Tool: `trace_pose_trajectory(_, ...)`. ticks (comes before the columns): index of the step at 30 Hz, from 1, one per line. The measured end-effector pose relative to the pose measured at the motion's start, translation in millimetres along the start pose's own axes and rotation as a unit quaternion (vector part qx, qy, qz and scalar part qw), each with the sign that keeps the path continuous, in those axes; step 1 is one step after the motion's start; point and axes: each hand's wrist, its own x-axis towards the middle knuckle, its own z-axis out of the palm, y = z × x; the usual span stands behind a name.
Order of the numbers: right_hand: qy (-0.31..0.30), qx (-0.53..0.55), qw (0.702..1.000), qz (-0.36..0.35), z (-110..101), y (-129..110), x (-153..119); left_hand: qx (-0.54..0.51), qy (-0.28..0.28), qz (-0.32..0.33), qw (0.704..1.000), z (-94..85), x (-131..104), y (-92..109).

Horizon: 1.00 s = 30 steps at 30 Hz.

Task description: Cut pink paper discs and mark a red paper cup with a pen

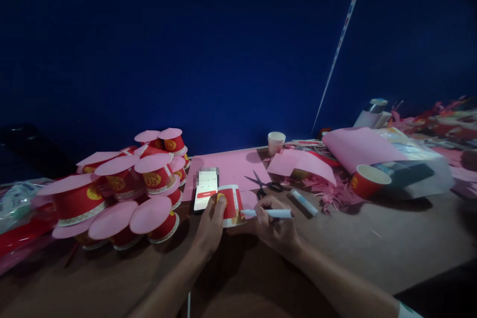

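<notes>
My left hand [212, 218] is closed around a red paper cup [233, 201] with a gold emblem, tipped on its side. A white marker [278, 213] is gripped in my right hand [276, 223], its tip pointing left at the cup's side; whether it touches I cannot tell. Just behind my left hand lies a phone [204, 201] with a lit screen. Black-handled scissors [268, 188] lie half open beyond my right hand, on and beside pink paper [227, 166]. A pale tube [303, 202] rests to their right.
On the left, several red cups with pink paper discs [152, 164] are piled up. A white cup [276, 143] stands at the back. To the right are a tilted red cup [370, 181], pink sheets [361, 146] and paper shreds [331, 191]. A blue partition [186, 59] rises behind.
</notes>
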Motion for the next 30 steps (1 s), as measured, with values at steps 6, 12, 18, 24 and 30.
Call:
trace_pose_trajectory(6,-0.006,0.009,1.0,-0.019,-2.7,-5.9,3.5,0.002,0.004,0.008,1.0,-0.8,0.8,-0.9)
trace_pose_trajectory(12,0.007,0.003,1.0,-0.015,-0.8,-3.6,2.2,0.001,0.005,0.006,1.0,-0.7,2.3,-2.1)
trace_pose_trajectory(18,-0.005,-0.005,0.999,-0.039,-3.6,-5.7,3.1,0.007,0.01,0.01,1.0,-1.5,1.4,-0.2)
trace_pose_trajectory(24,-0.004,-0.002,0.999,-0.04,-3.6,-10.1,4.6,0.011,0.013,0.009,1.0,-0.4,0.5,0.4)
trace_pose_trajectory(30,-0.011,-0.014,0.999,-0.028,-2.0,-4.4,2.5,0.019,0.002,0.011,1.0,-1.0,-0.5,2.0)
